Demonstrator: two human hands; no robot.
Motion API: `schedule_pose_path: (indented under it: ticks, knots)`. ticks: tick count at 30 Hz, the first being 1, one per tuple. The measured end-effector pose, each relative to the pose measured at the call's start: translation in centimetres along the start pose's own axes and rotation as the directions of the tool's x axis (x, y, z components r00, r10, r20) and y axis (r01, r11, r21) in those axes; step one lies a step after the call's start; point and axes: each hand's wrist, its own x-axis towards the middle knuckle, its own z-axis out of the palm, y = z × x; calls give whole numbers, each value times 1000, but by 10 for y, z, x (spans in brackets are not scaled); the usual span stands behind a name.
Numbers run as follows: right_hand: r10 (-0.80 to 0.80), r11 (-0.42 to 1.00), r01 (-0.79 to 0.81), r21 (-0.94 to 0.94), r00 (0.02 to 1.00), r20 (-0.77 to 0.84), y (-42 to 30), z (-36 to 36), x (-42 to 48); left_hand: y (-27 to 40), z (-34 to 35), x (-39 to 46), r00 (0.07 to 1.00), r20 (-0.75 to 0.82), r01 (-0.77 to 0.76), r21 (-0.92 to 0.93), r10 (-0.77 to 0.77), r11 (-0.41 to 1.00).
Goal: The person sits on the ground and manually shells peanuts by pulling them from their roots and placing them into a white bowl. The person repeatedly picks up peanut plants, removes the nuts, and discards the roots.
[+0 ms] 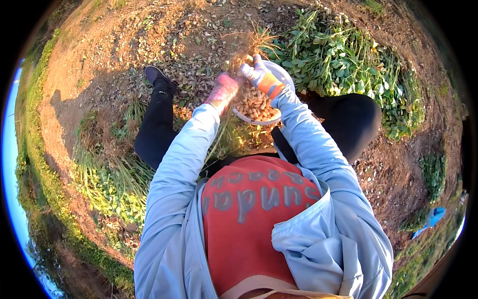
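My left hand (224,88), in a pink glove, grips a peanut plant by its stems. The plant's thin dry roots (259,42) stick up beyond my hands, and its stems trail down towards my lap. My right hand (262,76), in a grey and orange glove, closes on peanut pods (247,58) at the root end, partly hidden by its fingers. Under both hands is a white bowl (282,73) holding many loose peanuts (257,106). My right forearm covers part of its rim.
A large heap of green leafy plants (343,56) lies to the right, beyond my bent knee. By my left leg is a pile of pulled plants (112,164) with stems and roots. Dry leaves (186,52) litter the soil ahead. A blue object (434,216) lies far right.
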Motion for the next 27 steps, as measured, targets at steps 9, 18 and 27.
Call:
schedule_pose_path:
  ticks: [9, 18, 27]
  knots:
    - [-202, 978, 154, -144, 881, -428, 36, 13, 7, 7, 44, 4, 887, -22, 460, 119, -460, 880]
    - [-58, 996, 77, 32, 917, -395, 67, 10, 20, 24, 46, -6, 779, 57, 616, -259, -625, 744]
    - [54, 997, -72, -35, 924, -378, 62, -9, 24, 101, 6, -9, 807, 55, 562, -378, -588, 735]
